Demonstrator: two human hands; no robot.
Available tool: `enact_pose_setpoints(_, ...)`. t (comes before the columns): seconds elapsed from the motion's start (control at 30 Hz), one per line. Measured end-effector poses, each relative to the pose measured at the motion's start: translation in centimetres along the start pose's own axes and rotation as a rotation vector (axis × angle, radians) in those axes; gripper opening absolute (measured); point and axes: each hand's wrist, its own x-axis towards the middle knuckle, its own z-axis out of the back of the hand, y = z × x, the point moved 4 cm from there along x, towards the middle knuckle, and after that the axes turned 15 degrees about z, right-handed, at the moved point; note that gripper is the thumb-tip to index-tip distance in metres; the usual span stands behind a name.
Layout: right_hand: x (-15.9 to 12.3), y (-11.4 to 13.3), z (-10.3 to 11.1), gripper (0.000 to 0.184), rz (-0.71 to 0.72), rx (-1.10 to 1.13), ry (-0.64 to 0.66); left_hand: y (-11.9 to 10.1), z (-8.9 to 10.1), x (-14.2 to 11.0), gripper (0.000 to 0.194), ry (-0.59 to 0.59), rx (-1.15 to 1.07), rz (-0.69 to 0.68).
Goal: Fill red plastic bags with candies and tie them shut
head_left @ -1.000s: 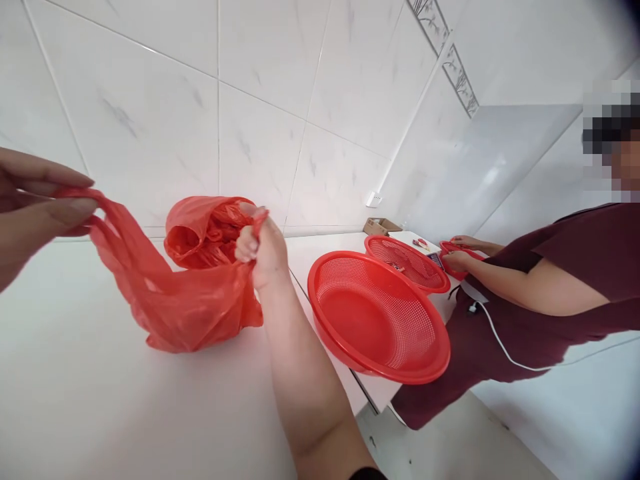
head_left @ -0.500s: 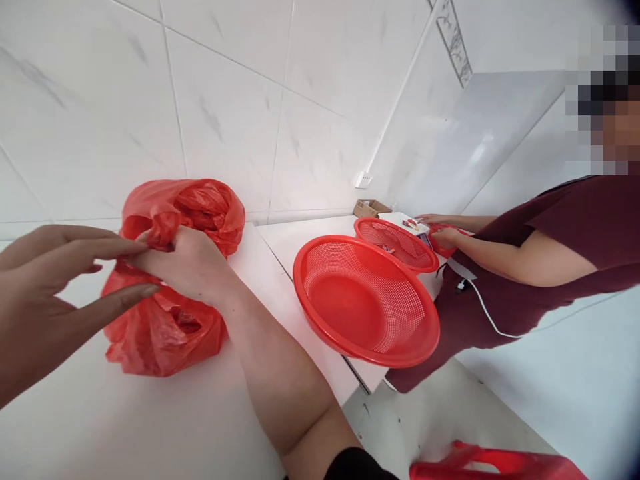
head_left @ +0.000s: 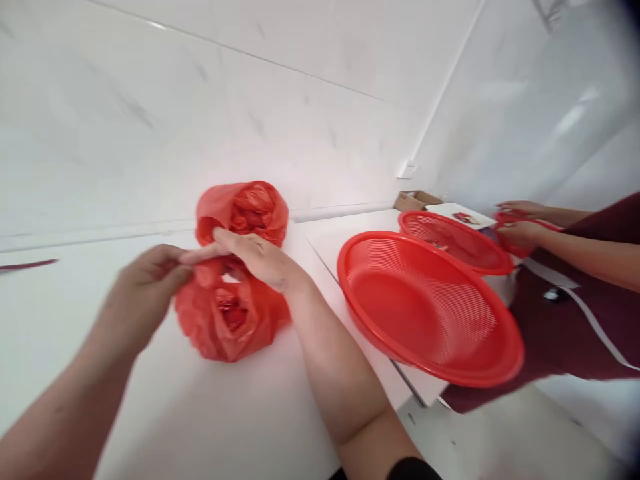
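Two red plastic bags stand on the white table (head_left: pixel 210 413) in front of me. The rear bag (head_left: pixel 257 213) has a crumpled open top, and the front bag (head_left: pixel 220 333) gapes with shiny red contents that I cannot make out. Above the front bag my right hand (head_left: pixel 255 257) reaches across with its fingers stretched out to the left, no bag visibly gripped. My left hand (head_left: pixel 153 287) meets those fingertips, its thumb and fingers pressed together. Whether anything small lies in that pinch is blurred.
A large red colander (head_left: pixel 400 300) rests at the table's right edge, with a second red colander (head_left: pixel 455 243) behind it. A cardboard box (head_left: pixel 417 200) stands by the wall. At right, a person in maroon clothing (head_left: pixel 545 340) handles a red item. A dark red strip (head_left: pixel 30 265) lies far left.
My view has swung left, so bags and colanders appear further right. The right hand has released the bag's gathered top and straightened its fingers. My left thumb has closed toward the fingers.
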Motion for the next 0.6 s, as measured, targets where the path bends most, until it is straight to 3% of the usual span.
enact_pose_setpoints(0.07, 0.0, -0.8, 0.1, 0.023, 0.078, -0.064, 0.046, -0.2, -0.1, -0.2, 0.014, -0.016, -0.035, 0.028)
enact_pose_setpoints(0.1, 0.1, -1.5, 0.3, 0.026, 0.084, -0.140, 0.012, -0.3, -0.2, -0.4, 0.016, -0.015, -0.049, 0.026)
enact_pose_setpoints(0.17, 0.4, -2.7, 0.9, 0.039, 0.076, -0.319, -0.113, -0.5, -0.3, -0.7, 0.019, -0.040, -0.015, -0.004)
enact_pose_setpoints(0.27, 0.5, -3.5, 1.4, 0.030, 0.059, -0.509, -0.287, -0.8, -0.5, -1.2, 0.020, -0.054, 0.091, -0.044)
enact_pose_setpoints(0.4, 0.6, -3.1, 1.0, 0.038, 0.026, -0.311, -0.210, -1.0, -0.5, -1.4, 0.018, -0.089, 0.173, -0.077)
enact_pose_setpoints(0.5, 0.7, -3.0, 0.6, 0.032, 0.015, -0.082, -0.157, -1.0, -0.4, -1.7, 0.012, -0.120, 0.246, -0.139)
enact_pose_setpoints(0.6, 0.8, -4.8, 1.7, 0.022, -0.029, -0.092, -0.376, -1.0, -0.2, -2.8, 0.009, -0.119, 0.418, -0.282)
